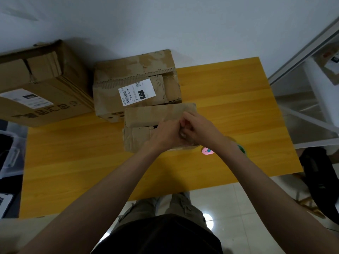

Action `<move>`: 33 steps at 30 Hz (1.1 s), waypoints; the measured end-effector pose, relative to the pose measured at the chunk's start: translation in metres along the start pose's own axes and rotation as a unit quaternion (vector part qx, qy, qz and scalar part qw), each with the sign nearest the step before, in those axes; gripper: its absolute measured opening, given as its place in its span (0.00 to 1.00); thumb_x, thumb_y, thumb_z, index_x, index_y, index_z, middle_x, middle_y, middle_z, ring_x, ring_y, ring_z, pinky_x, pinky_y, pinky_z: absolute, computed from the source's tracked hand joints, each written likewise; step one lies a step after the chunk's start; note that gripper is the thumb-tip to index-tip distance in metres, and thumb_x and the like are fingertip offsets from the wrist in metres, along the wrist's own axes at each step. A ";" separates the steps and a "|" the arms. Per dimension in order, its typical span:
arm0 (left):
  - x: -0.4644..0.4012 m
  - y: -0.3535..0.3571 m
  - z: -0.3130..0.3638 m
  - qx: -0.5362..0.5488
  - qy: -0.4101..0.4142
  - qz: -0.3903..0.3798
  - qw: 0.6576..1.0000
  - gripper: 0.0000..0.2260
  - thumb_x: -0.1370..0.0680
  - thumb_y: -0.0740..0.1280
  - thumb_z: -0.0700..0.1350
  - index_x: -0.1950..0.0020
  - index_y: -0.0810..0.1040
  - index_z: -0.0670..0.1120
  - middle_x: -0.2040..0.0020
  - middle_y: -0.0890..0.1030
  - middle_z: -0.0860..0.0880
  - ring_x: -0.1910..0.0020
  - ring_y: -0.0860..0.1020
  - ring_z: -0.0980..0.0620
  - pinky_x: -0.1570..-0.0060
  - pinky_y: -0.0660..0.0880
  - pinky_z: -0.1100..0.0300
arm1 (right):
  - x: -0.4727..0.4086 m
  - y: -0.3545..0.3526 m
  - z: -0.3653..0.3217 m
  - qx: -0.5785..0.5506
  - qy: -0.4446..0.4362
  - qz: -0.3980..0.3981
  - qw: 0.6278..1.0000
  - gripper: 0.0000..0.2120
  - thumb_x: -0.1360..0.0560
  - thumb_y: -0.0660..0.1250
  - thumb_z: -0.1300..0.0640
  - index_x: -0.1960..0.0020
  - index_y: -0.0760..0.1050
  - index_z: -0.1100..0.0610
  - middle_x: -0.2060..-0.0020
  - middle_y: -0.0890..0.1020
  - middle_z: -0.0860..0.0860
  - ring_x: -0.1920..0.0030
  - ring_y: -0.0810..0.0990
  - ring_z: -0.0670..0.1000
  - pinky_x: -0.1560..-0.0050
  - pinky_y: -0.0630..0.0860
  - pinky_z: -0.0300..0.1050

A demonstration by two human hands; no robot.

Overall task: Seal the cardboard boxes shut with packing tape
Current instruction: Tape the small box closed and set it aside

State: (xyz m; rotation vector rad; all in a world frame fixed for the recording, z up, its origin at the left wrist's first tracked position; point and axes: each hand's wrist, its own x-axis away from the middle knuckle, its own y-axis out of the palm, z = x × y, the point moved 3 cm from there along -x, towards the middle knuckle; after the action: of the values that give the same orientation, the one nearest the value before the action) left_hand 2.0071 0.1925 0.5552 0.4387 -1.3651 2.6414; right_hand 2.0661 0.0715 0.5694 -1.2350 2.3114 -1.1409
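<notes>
Yellow wooden table [73,162] with three cardboard boxes. Small box [146,125] near centre, one top flap folded over, torn edge showing beneath it. Medium box [135,85] just beyond, touching or nearly touching the small one, surface badly torn, white shipping label [136,92] on top. Large box [42,85] at far left, overhanging the table's left edge, close beside the medium box.

Left hand [165,134] and right hand [198,129] brought together over the near right corner of the small box, fingers curled and meeting. Something small and pale pinched between them, possibly a tape end; cannot tell for certain, blurred. Tape roll itself not clearly made out beneath the hands.

Pink object [207,150] with blue detail lying on the table just right of the small box, beside the right forearm. Green item [242,148] partly hidden behind that forearm.

White shelving frame [311,88] at right. Tiled floor [247,217] near.
</notes>
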 end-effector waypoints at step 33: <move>0.016 -0.012 -0.006 0.229 0.002 0.061 0.971 0.15 0.20 0.70 0.40 0.37 0.71 0.47 0.61 0.80 0.49 0.63 0.78 0.57 0.61 0.75 0.60 | -0.009 -0.011 0.019 -0.195 0.150 0.000 0.969 0.08 0.25 0.73 0.66 0.54 0.75 0.57 0.61 0.79 0.50 0.60 0.76 0.47 0.59 0.73 0.39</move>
State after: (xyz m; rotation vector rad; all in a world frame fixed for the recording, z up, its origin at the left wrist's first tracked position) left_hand 1.9942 0.2040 0.5661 0.4056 -0.7879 3.0545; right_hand 2.0881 0.0654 0.5642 -1.2578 2.8701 -0.9551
